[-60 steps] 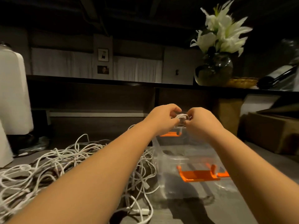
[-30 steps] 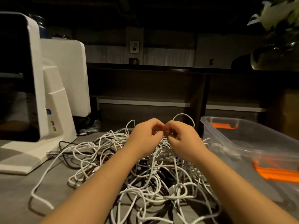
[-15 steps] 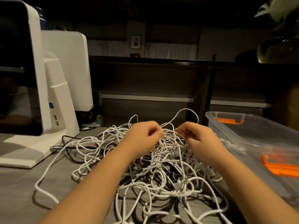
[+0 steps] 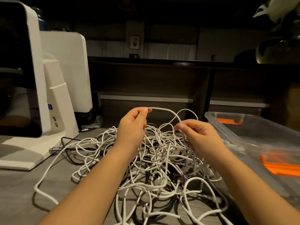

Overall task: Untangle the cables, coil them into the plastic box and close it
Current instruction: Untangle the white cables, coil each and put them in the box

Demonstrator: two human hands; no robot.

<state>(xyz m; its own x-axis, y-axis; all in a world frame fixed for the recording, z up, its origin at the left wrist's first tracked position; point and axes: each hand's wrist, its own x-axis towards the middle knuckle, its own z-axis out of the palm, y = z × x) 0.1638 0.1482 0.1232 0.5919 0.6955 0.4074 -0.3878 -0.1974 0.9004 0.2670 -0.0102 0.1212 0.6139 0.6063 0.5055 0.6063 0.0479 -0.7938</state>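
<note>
A person's two bare forearms reach from the near edge over a heap of tangled cables (image 4: 155, 163) sprawled on a grey, wood-grained tabletop (image 4: 19, 192). Most of the cords are thin, white and braided-looking, looped over a few darker, smoother leads beneath, and the knot looks barely begun, so nearly all the sorting appears to lie ahead.

Above the heap, the left hand (image 4: 132, 127) pinches one white cable strand (image 4: 164, 109) between thumb and fingertips, lifting it in a soft arch. The right hand (image 4: 197, 134) has its fingers curled around the same strand's lower run, thumb pressed against it.

To the right, just beside the pile, stands the plastic box (image 4: 253, 127), clear and thin-walled with rounded corners and orange latches; it is open. Something pale may lie inside, though the dim light and cloudy wall make that hard to confirm. No lid is identifiable, and closing remains undone.

At left sits a glossy white appliance (image 4: 53, 88) on a slab base. Behind it all runs a dark shelf (image 4: 154, 62).
</note>
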